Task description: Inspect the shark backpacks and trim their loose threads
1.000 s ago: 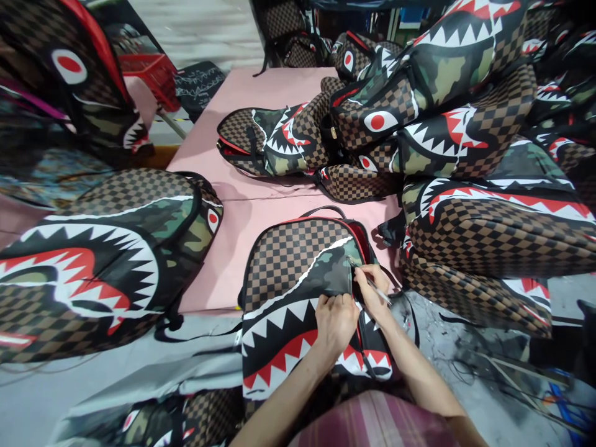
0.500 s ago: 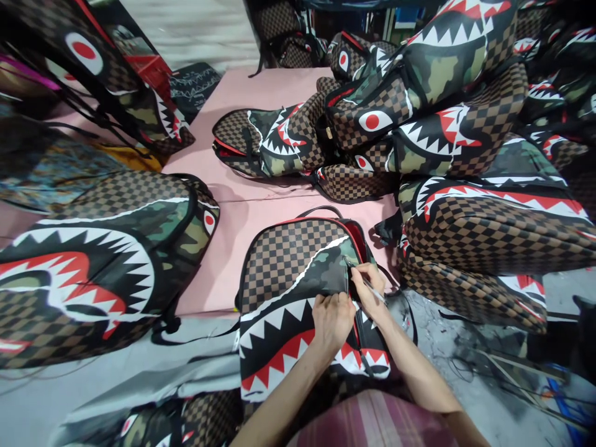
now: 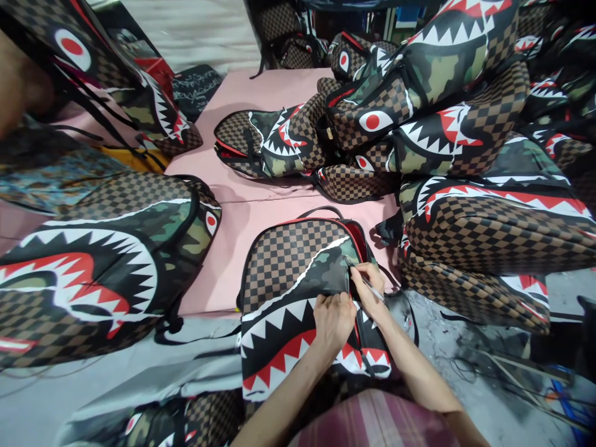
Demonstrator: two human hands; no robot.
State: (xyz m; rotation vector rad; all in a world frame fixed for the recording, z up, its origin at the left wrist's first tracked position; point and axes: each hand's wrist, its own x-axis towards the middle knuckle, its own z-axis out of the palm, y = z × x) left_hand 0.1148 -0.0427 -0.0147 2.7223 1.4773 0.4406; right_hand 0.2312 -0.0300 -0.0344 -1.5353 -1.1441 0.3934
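Observation:
A backpack (image 3: 284, 267) with brown checks, camouflage and a shark-mouth print lies in front of me, its red-lined top opening partly unzipped. My left hand (image 3: 333, 320) is closed with bent fingers on the front panel, gripping it beside the upright front zipper. Held like a pencil in my right hand (image 3: 369, 288) is a slim pale pen-like tool (image 3: 375, 293); its exact kind is unclear. The tool's tip is hidden by the fingers, close to the upper end of the zipper. Both hands are near each other, on the bag's right side.
Similar backpacks are piled on the pink table (image 3: 242, 87) at the back and right. Another shark-print backpack (image 3: 116, 267) stands at the left. Beyond it, a person in a patterned blue garment (image 3: 51, 167) is beside a tilted backpack (image 3: 135, 93). Metal bars show at lower right.
My hands and the backpack under them stay almost still. At upper left, the tilted backpack has shifted slightly and more of the other person shows.

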